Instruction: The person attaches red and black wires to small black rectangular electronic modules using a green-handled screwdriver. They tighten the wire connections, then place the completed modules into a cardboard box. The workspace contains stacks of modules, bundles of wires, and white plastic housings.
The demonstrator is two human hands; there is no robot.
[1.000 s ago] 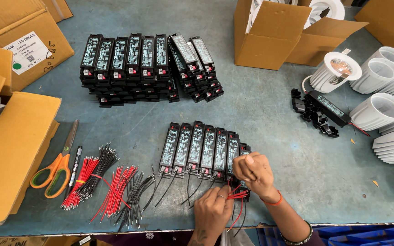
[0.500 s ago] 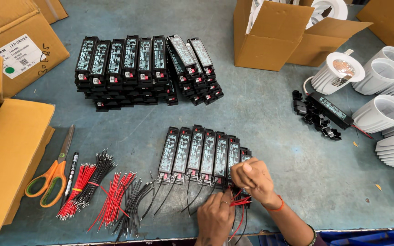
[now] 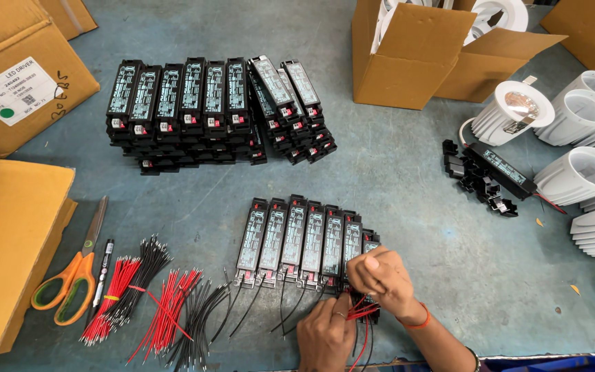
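Matt black plastic drivers are lying on a rough, scuffed grey table; cardboard boxes are looking dull, white lamp housings smooth, scissors' orange handles glossy plastic.

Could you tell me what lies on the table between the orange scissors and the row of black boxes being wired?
In the head view, bundles of red and black wires lie between the scissors and the row of black boxes, plus a pen beside the scissors.

Orange-handled scissors lie left on the grey-blue bench, beside a black pen. Brown cardboard boxes and white round lamp housings stand farther back.
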